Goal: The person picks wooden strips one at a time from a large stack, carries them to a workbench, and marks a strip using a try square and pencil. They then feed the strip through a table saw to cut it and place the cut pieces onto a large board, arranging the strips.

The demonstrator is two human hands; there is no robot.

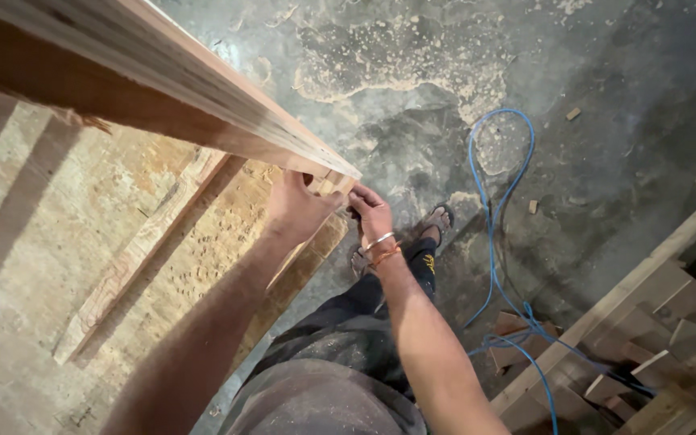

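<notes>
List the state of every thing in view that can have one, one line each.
Left hand: gripping the near end of the wooden plank.
Right hand: fingers on the same end.
Wooden plank: lifted, slanting above the workbench.
Plywood sheet: lying flat on the workbench.
Blue hose: loose, looped across the floor.
Wood offcuts: piled at right.
Sawdust: spread on the floor.

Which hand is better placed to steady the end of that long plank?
Probably the left hand: it is already wrapped against the near end of the plank. The right hand only touches that end with its fingertips beside it.
</notes>
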